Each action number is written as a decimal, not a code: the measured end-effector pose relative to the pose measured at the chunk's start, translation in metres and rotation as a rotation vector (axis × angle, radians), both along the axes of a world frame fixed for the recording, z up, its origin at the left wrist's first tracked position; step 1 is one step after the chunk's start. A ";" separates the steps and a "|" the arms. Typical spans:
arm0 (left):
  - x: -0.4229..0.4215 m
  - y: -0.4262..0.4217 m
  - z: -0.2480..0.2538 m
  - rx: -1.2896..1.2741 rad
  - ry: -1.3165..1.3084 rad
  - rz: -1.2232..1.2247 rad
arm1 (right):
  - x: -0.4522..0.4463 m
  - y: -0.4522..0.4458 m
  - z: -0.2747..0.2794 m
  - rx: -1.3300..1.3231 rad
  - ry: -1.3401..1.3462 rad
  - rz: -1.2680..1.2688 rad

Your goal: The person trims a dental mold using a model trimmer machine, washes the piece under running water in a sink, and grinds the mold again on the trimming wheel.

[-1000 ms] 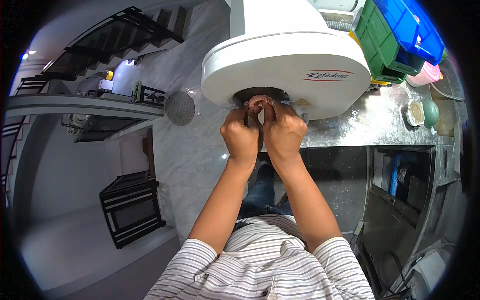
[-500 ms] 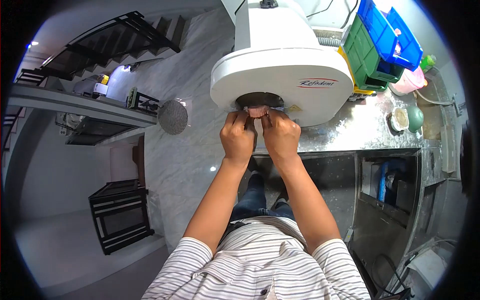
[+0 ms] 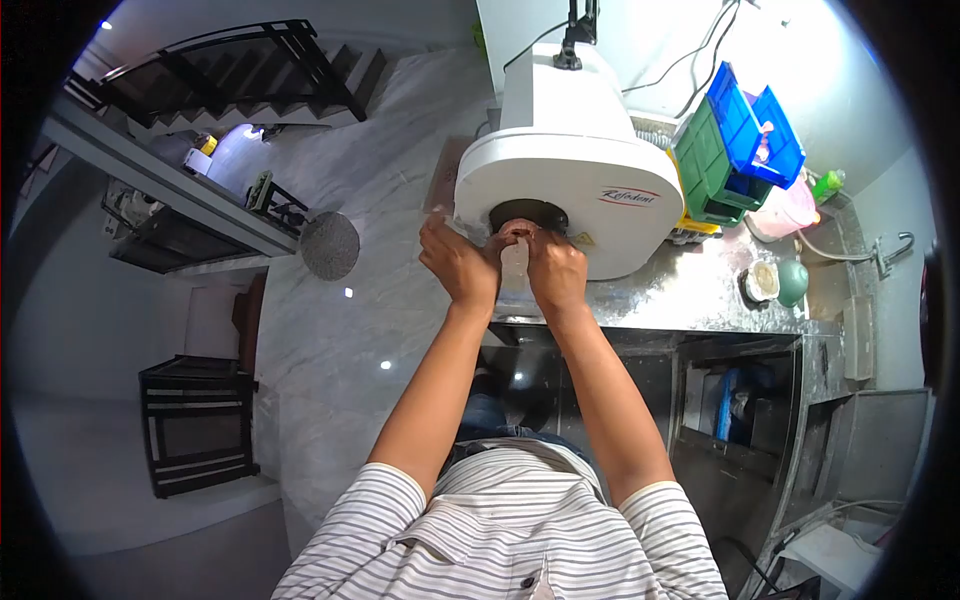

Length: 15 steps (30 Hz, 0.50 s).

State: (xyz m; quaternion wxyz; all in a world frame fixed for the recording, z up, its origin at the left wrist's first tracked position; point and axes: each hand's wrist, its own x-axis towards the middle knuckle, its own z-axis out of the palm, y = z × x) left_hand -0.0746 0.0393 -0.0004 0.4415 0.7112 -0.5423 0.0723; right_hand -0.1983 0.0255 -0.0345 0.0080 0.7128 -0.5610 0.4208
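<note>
A pink, arch-shaped piece that looks like a denture (image 3: 519,228) sits at the dark round opening (image 3: 545,213) of a white Refodent machine (image 3: 560,170). My right hand (image 3: 557,272) grips its right side, fingers bent around it. On the other side, my left hand (image 3: 462,265) has its fingers raised away from the piece, apart from the thumb. That thumb points to the denture's left end; whether it touches is hard to make out. Whatever is inside the opening is hidden in shadow.
Blue bins (image 3: 750,125) and a green bin (image 3: 708,165) stand right of the machine. A pink basin (image 3: 782,212), a cream-coloured cup (image 3: 762,282) and a green bowl (image 3: 792,284) rest on the metal counter (image 3: 670,297). A tap (image 3: 890,255) is at far right.
My left fingers have come off the denture and lifted to the left. My right hand keeps its hold. The camera view has shifted, so the machine appears lower.
</note>
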 end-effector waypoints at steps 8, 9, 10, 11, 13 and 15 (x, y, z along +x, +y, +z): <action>0.040 -0.030 -0.016 0.096 -0.076 -0.373 | -0.004 -0.004 -0.006 0.018 0.120 0.008; 0.043 -0.034 -0.014 0.179 -0.061 -0.423 | -0.005 -0.004 -0.005 0.016 0.126 0.007; 0.045 -0.036 -0.013 0.264 -0.046 -0.473 | -0.006 -0.005 -0.004 0.018 0.120 0.015; 0.046 -0.037 -0.013 0.262 -0.039 -0.471 | -0.006 -0.005 -0.004 0.020 0.114 0.024; 0.048 -0.036 -0.011 0.310 -0.047 -0.472 | -0.007 -0.003 0.001 0.040 0.113 0.030; 0.046 -0.034 -0.008 0.304 -0.018 -0.464 | -0.010 -0.001 0.007 0.059 0.109 0.034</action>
